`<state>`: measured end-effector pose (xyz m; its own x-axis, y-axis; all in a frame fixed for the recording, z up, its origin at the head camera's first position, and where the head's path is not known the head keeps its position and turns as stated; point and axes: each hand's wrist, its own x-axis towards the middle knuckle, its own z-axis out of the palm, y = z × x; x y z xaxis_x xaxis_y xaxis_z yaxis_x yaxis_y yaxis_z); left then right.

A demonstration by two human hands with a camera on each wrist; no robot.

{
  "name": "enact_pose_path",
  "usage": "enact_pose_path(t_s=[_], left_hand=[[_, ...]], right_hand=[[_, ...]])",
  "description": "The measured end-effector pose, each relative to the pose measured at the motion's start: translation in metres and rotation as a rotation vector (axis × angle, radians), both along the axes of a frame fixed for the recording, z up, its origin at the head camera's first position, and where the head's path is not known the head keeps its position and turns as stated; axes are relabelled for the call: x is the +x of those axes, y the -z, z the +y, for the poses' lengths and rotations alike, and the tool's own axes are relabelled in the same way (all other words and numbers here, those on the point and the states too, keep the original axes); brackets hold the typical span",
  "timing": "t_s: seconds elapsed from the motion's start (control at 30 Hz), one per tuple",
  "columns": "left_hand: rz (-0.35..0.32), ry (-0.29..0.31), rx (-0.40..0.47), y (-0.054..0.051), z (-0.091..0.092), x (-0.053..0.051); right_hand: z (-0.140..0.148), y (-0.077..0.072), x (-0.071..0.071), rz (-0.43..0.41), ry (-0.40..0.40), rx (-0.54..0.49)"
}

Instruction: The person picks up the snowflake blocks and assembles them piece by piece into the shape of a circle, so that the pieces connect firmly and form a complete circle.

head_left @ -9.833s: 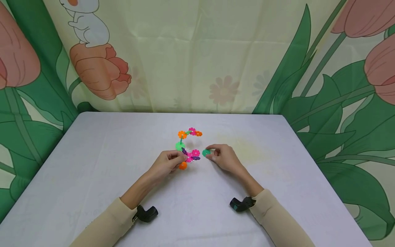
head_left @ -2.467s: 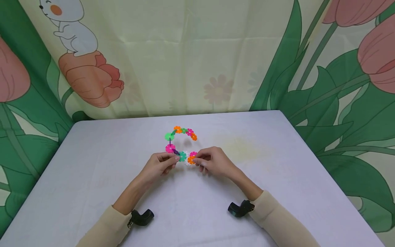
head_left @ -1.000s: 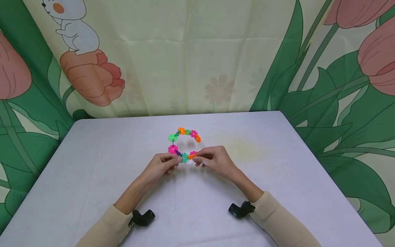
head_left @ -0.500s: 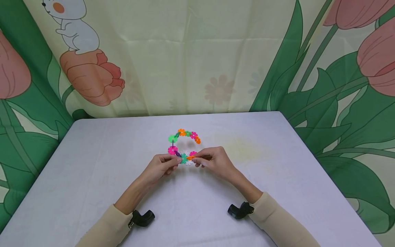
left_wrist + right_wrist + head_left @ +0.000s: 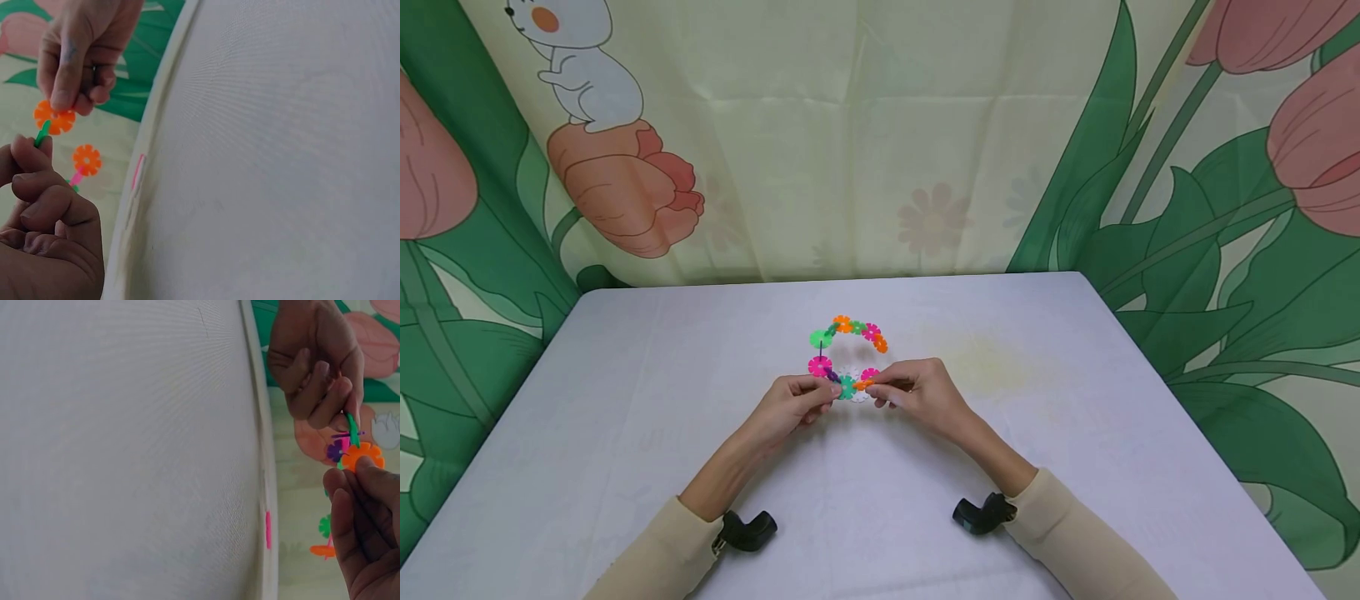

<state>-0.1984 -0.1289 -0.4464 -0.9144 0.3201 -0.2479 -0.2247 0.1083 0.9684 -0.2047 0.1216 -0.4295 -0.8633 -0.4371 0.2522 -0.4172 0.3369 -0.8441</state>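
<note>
A curved chain of slotted plastic flower discs, or snowflake discs, in orange, pink, green and purple hangs above the table in the head view. My left hand [image 5: 797, 402] pinches the chain near its teal-green disc [image 5: 847, 387]. Thumb and fingers of my right hand [image 5: 928, 389] pinch an orange disc [image 5: 862, 385], seen nearly edge-on. In the right wrist view the orange disc [image 5: 364, 455] meets the edge of the green disc [image 5: 352, 430]; how deep their slots sit cannot be told. The chain's free end is another orange disc [image 5: 881, 343].
A pink disc [image 5: 870, 373] and a whitish disc [image 5: 860, 397] lie on the white-covered table [image 5: 625, 433], just beyond and between the hands. A printed curtain [image 5: 850, 167] hangs behind the table's far edge.
Since the earliest frame, a purple disc and the teal-green one have joined the chain, and my right hand has taken up the orange disc. It has turned edge-on; lately the hands barely move.
</note>
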Motion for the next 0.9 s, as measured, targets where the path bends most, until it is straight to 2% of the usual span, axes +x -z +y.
enact_pose_path(t_s=[0.4, 0.9], left_hand=[[0.003, 0.009, -0.004, -0.0011, -0.0002, 0.0001], [-0.019, 0.017, -0.014, 0.0015, -0.0005, -0.0007]], right_hand=[[-0.0006, 0.0030, -0.0004, 0.017, -0.021, -0.016], [-0.0011, 0.0052, -0.0002, 0.110, -0.035, 0.016]])
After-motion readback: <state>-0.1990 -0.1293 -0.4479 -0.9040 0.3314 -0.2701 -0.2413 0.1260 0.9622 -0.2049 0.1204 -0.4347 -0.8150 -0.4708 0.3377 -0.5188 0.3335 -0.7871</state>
